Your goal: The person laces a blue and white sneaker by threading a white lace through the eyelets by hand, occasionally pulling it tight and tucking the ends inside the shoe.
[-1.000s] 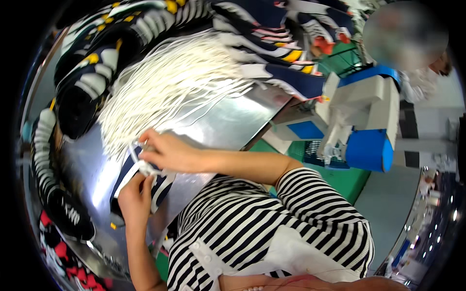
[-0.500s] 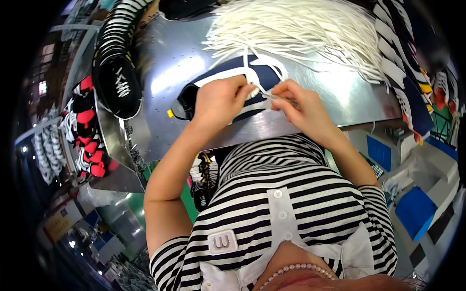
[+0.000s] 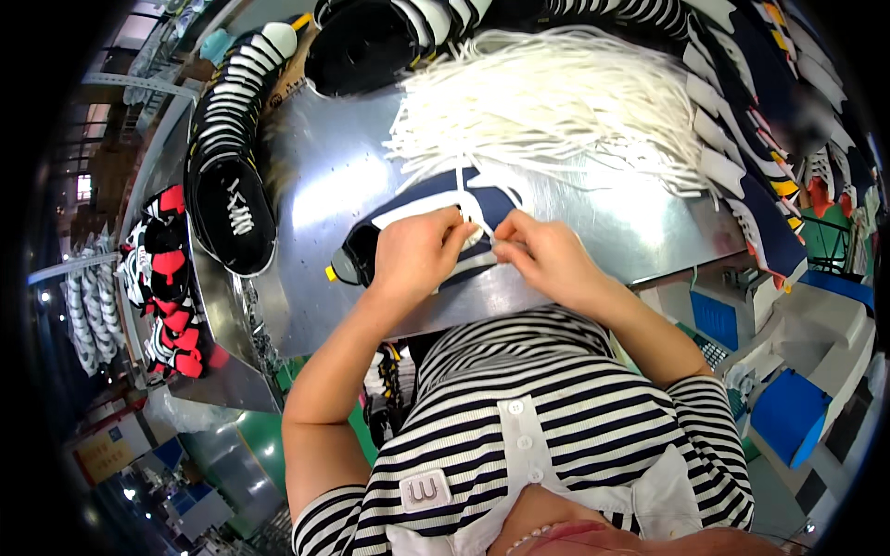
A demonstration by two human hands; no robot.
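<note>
Because the navy shoe upper (image 3: pixel 494 200) lies on the metal table (image 3: pixel 649 243) directly before the wearer, both hands reach it with bent elbows. The upper rests heel to the left, its yellow tab (image 3: pixel 331 273) outermost, toe to the right; this orientation presumably leaves the lacing area between the two hands. The left hand (image 3: pixel 414 258) lies over the middle of the upper, thumb and forefinger pinching at its white lacing edge, apparently to steady it; whether lace is caught there too cannot be told. The right hand (image 3: pixel 547 252) is just to the right, thumb and forefinger pressed together on a white lace (image 3: pixel 461 183), the remaining fingers curled; the grip near the tip suggests fine control. On the far side, the loose bundle of white shoelaces (image 3: pixel 556 107) lies spread just beyond the upper, seemingly for easy picking. Further navy uppers (image 3: pixel 765 222) overlap in a row at the right, while black shoes (image 3: pixel 236 222) nest in a curved line at the left; both rows appear kept to the sides so that the near middle serves as working surface.
</note>
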